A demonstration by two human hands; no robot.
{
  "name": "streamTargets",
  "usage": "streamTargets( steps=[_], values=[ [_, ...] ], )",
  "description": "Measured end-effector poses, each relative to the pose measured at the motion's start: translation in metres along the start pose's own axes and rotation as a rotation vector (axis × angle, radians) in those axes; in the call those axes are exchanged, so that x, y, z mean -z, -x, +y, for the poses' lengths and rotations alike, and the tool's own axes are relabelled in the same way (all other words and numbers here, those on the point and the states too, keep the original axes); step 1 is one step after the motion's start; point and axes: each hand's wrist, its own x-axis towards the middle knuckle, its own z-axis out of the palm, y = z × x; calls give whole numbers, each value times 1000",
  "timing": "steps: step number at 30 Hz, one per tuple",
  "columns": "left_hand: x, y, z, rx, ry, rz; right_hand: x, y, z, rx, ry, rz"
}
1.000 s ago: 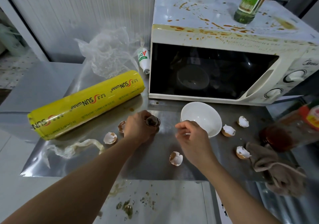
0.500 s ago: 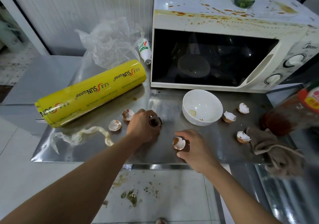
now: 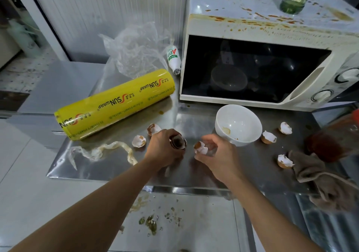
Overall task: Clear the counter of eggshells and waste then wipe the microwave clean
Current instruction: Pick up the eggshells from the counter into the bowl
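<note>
Head view: looking down on a steel counter (image 3: 120, 172), and the shell round-up is on.
Left hand (image 3: 165, 149): fingers curled round a nested stack of brown eggshell halves (image 3: 178, 142), open end up, close to the counter top.
Right hand (image 3: 215, 154): fingertips pinching a white-lined broken eggshell (image 3: 201, 148), lifted just off the steel at three o'clock of the stack.
Loose shells: two at nine to ten o'clock of the left hand (image 3: 138, 141) (image 3: 153, 129), three more out at three o'clock past the white ceramic bowl (image 3: 238, 124), by the crumpled brown cloth (image 3: 318, 180).
Other waste: a twisted strip of clear film (image 3: 101, 151) at eight o'clock, below the yellow cling-wrap roll (image 3: 116, 104).
Microwave: white microwave (image 3: 272, 26) at twelve o'clock, top streaked with orange-brown splatter, not yet wiped.
Step in hand: by my read, dropping this shell into the stack.
Doing it well: bring it over cup-side up, seat it lightly, don't crush, or fragments scatter; keep the stack level so any residue stays inside.
Next calls for: the near left shells first, then the far three.
</note>
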Motion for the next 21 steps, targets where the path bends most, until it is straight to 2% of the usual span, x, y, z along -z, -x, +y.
streamTargets(
  steps=[9, 14, 21],
  values=[
    [18, 3, 0, -57, 81, -21, -11, -23, -43, 126, 10, -88],
    [28, 8, -2, -49, 121, -18, -10, -24, -44, 73, 26, -175],
    [37, 13, -9, -9, 117, 28, -13, -26, -52, 102, -22, -120]
  ],
)
